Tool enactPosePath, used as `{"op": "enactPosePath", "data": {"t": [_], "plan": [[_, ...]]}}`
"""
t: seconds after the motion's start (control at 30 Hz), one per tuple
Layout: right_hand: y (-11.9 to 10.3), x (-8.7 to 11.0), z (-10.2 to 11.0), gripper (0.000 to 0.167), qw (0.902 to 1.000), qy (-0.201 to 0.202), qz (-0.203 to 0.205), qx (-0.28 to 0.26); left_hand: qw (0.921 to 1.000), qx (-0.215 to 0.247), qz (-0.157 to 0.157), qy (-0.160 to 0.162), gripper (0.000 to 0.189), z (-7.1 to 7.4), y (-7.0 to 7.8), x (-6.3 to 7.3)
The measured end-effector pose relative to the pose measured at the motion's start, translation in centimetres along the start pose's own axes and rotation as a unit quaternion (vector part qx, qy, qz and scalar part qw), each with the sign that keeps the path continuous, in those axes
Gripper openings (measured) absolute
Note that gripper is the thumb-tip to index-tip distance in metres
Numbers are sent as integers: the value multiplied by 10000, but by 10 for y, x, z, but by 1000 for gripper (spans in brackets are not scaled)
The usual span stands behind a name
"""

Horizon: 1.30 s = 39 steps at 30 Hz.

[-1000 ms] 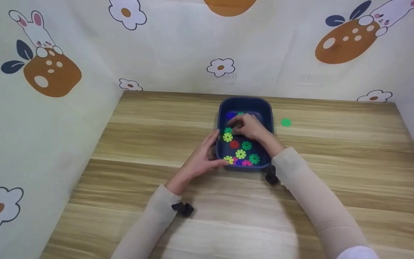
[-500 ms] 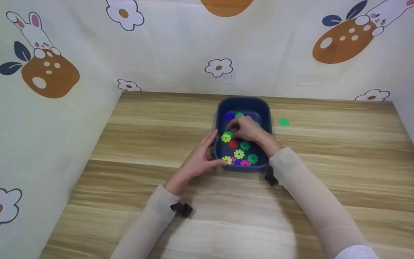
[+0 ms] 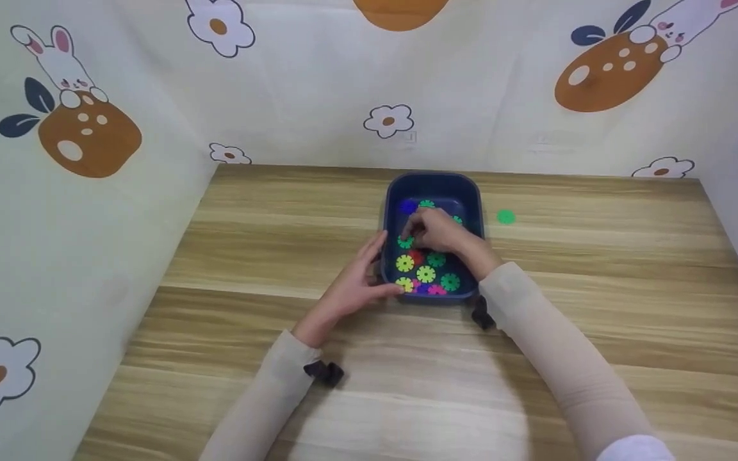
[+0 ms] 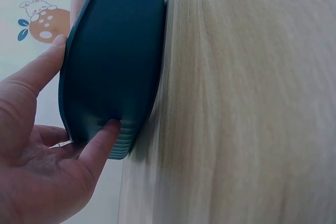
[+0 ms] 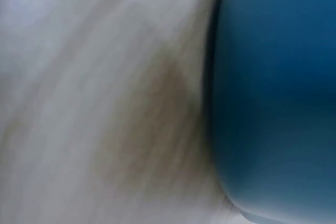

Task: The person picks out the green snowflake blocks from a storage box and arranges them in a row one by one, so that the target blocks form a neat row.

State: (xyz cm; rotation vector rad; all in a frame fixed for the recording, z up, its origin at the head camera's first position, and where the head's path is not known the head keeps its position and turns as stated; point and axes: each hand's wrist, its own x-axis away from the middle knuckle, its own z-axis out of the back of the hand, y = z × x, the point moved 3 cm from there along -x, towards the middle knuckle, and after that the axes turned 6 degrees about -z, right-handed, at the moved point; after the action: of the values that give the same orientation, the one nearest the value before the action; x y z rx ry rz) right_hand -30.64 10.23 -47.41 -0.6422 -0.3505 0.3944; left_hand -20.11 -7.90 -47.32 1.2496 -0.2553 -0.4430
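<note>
A dark blue plastic bin (image 3: pixel 430 182) stands on the table with several snowflake building discs inside. My left hand (image 3: pixel 350 288) spans its near left corner, the thumb on the near rim and the outstretched fingers along the left side. In the left wrist view, this hand (image 4: pixel 55 166) touches the bin's outer wall (image 4: pixel 113 51). Inside the bin, my right hand (image 3: pixel 436 229) has curled fingers and pinches a green snowflake disc (image 3: pixel 405 242) at the fingertips, which are partly hidden. A yellow disc (image 3: pixel 405 263) lies just nearer, beside a red disc (image 3: pixel 415 257).
Outside the bin, a green disc (image 3: pixel 505 217) lies on the wooden table (image 3: pixel 279 224) to its right. A patterned cloth wall (image 3: pixel 292 83) borders the table behind. The right wrist view shows only the bin's blurred outer side (image 5: pixel 278 98) and the tabletop.
The yellow disc has separated from the green disc and moved toward the near end of the bin. My right hand has shifted slightly nearer with the green disc; my left hand stays put.
</note>
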Motion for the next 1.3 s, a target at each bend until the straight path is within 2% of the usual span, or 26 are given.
{"op": "enactPosePath", "data": {"t": [0.27,0.4,0.53,0.87,1.3], "plan": [[-1,-1,0,29,9998,-133,-27,132,9999,-121,-36,-44,101,0,2,0],[-2,0,-1,28,9994,-256,-216,38,9999,-110,-56,-26,100,0,2,0],[-1,1,-3,31,9992,-337,-223,-52,10000,-22,-78,-49,100,-1,0,0],[-2,-1,0,27,9988,128,294,-358,10000,-28,-40,21,99,0,1,2],[-3,0,1,19,9967,355,464,-559,10000,-24,-35,-25,99,-1,-1,1]]}}
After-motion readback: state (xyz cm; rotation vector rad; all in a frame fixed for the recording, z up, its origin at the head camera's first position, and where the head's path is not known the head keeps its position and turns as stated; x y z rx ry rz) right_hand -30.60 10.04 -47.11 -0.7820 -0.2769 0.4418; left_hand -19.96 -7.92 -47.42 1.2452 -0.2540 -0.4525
